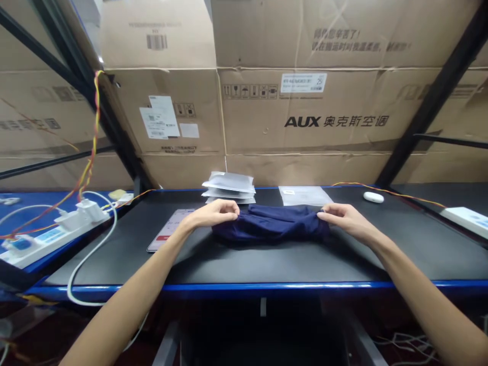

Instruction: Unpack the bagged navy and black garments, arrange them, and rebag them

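Note:
A dark navy piece of cloth (pixel 278 226) is stretched sideways between my two hands, over the black table top. Its exact kind cannot be made out; it looks loosely folded, with its lower part hanging close to the surface. My left hand (pixel 216 212) pinches the cloth's left upper corner between thumb and fingers. At the opposite corner, my right hand (pixel 345 219) grips it in the same way. A tablet or large phone with a lit screen (pixel 171 229) lies flat beside my left wrist, partly covered by it.
Behind the cloth stand a stack of clear plastic packets (pixel 229 185) and a flat packet (pixel 307 195). A small white case (pixel 373 197) lies at the right rear. Power strips (pixel 57 231) with cables sit at the left; another strip (pixel 468 219) is at right. Cardboard (pixel 305 137) walls the back.

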`<state>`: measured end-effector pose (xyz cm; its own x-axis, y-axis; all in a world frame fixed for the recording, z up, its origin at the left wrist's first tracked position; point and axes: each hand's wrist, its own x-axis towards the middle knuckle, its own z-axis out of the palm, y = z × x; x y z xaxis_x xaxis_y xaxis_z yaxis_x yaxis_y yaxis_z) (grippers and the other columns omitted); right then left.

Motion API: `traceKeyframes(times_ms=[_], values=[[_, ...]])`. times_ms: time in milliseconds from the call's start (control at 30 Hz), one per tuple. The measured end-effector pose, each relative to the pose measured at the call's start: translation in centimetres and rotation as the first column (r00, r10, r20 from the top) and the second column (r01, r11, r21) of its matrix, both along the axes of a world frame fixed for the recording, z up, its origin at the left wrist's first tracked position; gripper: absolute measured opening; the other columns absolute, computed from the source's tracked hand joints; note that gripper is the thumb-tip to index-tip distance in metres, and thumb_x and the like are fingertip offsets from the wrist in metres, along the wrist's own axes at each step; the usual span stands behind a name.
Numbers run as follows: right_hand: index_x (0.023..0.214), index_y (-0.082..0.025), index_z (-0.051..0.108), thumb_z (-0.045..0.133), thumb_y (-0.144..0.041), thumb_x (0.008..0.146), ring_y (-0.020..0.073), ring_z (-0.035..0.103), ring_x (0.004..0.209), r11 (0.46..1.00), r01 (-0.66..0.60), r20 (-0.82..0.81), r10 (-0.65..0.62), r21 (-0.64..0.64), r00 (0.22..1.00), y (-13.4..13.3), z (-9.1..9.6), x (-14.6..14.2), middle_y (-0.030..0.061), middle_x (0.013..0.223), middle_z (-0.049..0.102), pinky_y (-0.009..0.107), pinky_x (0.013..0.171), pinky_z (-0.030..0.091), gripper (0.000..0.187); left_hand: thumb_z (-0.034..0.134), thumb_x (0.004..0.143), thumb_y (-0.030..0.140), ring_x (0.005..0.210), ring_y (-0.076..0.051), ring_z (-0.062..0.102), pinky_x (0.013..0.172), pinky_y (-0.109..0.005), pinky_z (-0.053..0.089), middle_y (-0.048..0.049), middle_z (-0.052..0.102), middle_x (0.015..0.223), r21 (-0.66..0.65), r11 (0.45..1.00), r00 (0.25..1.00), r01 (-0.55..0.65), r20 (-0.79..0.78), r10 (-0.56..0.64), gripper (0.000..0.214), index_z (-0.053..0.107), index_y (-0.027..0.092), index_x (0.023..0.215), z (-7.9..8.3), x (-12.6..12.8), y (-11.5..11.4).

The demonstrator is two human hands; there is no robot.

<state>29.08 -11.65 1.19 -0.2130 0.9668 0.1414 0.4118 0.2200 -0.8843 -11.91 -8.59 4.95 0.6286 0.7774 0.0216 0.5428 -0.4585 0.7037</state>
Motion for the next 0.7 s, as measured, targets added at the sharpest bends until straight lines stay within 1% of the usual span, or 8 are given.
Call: traceKeyframes(times_ms=[100,167,233,333,433,533,633,700], values=[[0.07,-0.022,0.055,0.074,-0.06,0.069,0.0163,0.053,0.053,0.996,0.087,0.008,-0.086,-0.011,0.996,0.7,-0.8,0.2,-0.0034,0.053,0.056,0.03,0.058,0.041,0.043,0.05,0.09,0.048,0.053,-0.012,0.046,0.052,-0.023,0.032,0.0038,0.053,0.06,0.15,0.967,0.979,-0.204,0.001,0.206,0.033,0.063,0.018,0.094,-0.8,0.2,0.5],[0.068,-0.023,0.053,0.073,-0.059,0.068,0.0157,0.05,0.05,0.994,0.11,0.084,-0.11,0.006,0.99,1.1,-1.2,0.3,-0.004,0.051,0.054,0.03,0.053,0.038,0.042,0.049,0.09,0.045,0.056,-0.014,0.051,0.056,-0.024,0.035,0.0021,0.057,0.061,0.276,0.922,0.953,-0.271,-0.059,0.298,0.032,0.066,0.018,0.093,-1.6,0.4,1.0],[0.067,-0.023,0.053,0.072,-0.056,0.067,0.0156,0.05,0.051,0.994,0.101,0.202,-0.109,0.053,0.973,1.4,-1.6,0.4,-0.0038,0.053,0.055,0.029,0.052,0.037,0.038,0.051,0.09,0.042,0.064,-0.017,0.058,0.061,-0.026,0.038,-0.001,0.064,0.068,0.388,0.879,0.915,-0.278,-0.172,0.365,0.028,0.069,0.019,0.09,-2.4,0.6,1.3],[0.072,-0.024,0.055,0.068,-0.051,0.068,0.0162,0.053,0.054,0.991,0.063,0.346,-0.102,0.122,0.933,1.6,-2.0,0.5,-0.0035,0.059,0.058,0.03,0.055,0.04,0.03,0.055,0.088,0.041,0.078,-0.022,0.064,0.065,-0.027,0.041,-0.0042,0.071,0.081,0.468,0.848,0.843,-0.249,-0.326,0.428,0.024,0.071,0.023,0.088,-3.0,0.6,1.6],[0.085,-0.025,0.057,0.062,-0.048,0.074,0.0169,0.054,0.056,0.976,0.021,0.432,-0.115,0.218,0.894,1.5,-2.0,0.5,-0.0041,0.062,0.057,0.031,0.057,0.044,0.026,0.054,0.089,0.043,0.085,-0.023,0.065,0.07,-0.028,0.045,-0.0049,0.072,0.093,0.52,0.82,0.813,-0.24,-0.354,0.463,0.025,0.07,0.024,0.09,-2.8,0.4,1.5],[0.093,-0.026,0.058,0.057,-0.041,0.08,0.0194,0.059,0.065,0.917,-0.046,0.518,-0.182,0.397,0.836,0.9,-1.6,0.1,-0.0001,0.075,0.062,0.033,0.063,0.048,0.02,0.053,0.089,0.051,0.094,-0.025,0.066,0.08,-0.031,0.048,-0.0074,0.072,0.101,0.574,0.771,0.773,-0.275,-0.345,0.533,0.034,0.069,0.022,0.096,-2.3,0.2,1.2],[0.094,-0.026,0.062,0.05,-0.037,0.088,0.0232,0.064,0.082,0.815,-0.107,0.52,-0.256,0.57,0.815,0.0,-0.8,-1.4,0.0052,0.091,0.066,0.038,0.076,0.051,0.017,0.05,0.082,0.071,0.096,-0.032,0.067,0.083,-0.037,0.049,-0.0156,0.072,0.101,0.54,0.754,0.652,-0.375,-0.424,0.628,0.059,0.069,0.017,0.098,-1.5,0.1,0.4],[0.096,-0.025,0.066,0.048,-0.037,0.093,0.0251,0.065,0.092,0.773,-0.201,0.537,-0.205,0.602,0.819,-0.5,-0.4,-2.8,0.0072,0.097,0.068,0.041,0.084,0.051,0.022,0.046,0.075,0.083,0.092,-0.037,0.068,0.081,-0.04,0.05,-0.0206,0.072,0.095,0.473,0.767,0.576,-0.433,-0.51,0.64,0.075,0.07,0.014,0.09,-0.9,0.2,-0.1]])
